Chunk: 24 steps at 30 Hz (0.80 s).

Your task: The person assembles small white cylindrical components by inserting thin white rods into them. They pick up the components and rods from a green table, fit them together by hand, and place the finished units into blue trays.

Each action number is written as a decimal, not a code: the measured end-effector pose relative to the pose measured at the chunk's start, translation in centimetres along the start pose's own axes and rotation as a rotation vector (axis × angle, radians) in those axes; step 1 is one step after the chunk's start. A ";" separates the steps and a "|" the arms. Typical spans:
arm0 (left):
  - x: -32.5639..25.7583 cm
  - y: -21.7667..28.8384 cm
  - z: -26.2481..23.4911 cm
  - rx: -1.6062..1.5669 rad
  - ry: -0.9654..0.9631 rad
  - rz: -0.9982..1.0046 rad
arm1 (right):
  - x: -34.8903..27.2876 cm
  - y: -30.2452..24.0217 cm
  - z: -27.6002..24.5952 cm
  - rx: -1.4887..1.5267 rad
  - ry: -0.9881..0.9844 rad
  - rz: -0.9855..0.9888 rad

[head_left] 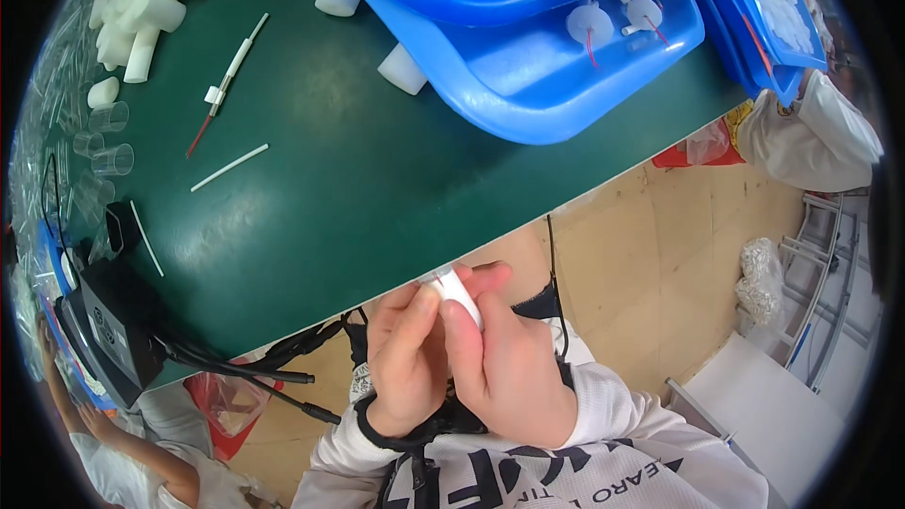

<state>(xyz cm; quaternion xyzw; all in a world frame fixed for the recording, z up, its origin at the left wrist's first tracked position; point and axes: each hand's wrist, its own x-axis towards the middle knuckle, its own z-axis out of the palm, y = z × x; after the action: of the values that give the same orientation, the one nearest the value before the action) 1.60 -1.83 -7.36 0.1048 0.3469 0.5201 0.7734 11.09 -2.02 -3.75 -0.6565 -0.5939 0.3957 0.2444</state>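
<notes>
- Currently we are pinching a small white plastic cylinder [459,290] between both hands, left hand [405,358] and right hand [509,358] pressed together just below the green table [358,179] edge.
- Likely light, stiff, smooth; we are judging a fingertip grip round its sides safest.

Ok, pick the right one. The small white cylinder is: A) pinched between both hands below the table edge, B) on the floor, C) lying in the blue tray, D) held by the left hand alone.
A: the left hand and right hand both pinch the small white cylinder just below the edge of the green table.
</notes>
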 end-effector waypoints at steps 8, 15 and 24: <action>-0.5 1.1 1.4 0.320 0.241 0.067 | -0.1 -0.2 0.8 0.491 -0.105 0.244; -0.9 2.5 2.8 0.439 0.344 -0.067 | 0.2 -0.4 -0.1 0.911 -0.305 0.499; -1.5 2.5 1.9 0.493 0.324 0.001 | 0.7 -0.2 0.0 1.312 -0.466 0.637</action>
<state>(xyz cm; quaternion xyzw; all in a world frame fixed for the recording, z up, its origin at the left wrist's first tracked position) 0.67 -1.66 -4.06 0.2053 0.5817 0.4306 0.6588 10.95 -1.28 -3.80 -0.4161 -0.0556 0.8468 0.3266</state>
